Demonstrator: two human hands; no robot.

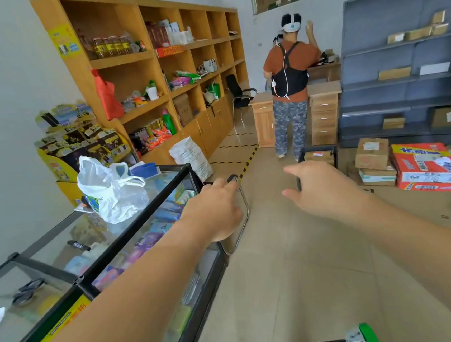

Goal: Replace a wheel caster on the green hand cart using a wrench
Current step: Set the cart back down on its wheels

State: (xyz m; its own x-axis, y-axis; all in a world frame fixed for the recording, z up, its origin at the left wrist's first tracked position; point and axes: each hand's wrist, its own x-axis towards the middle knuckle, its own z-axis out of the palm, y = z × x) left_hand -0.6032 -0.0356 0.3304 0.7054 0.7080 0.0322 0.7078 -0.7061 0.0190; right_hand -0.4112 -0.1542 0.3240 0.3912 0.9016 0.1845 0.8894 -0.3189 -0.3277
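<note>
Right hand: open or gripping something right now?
Open. The right hand reaches forward above the floor with its fingers straight and its thumb held apart, and nothing is in its grasp.

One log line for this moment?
left hand: open, at chrome frame | right hand: open, empty | green hand cart: untouched | wrench: unseen

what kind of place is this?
Probably a small shop or its stockroom: wooden shelves stocked with packaged goods, a glass display counter with products inside, and cartons stacked on the floor.
</note>
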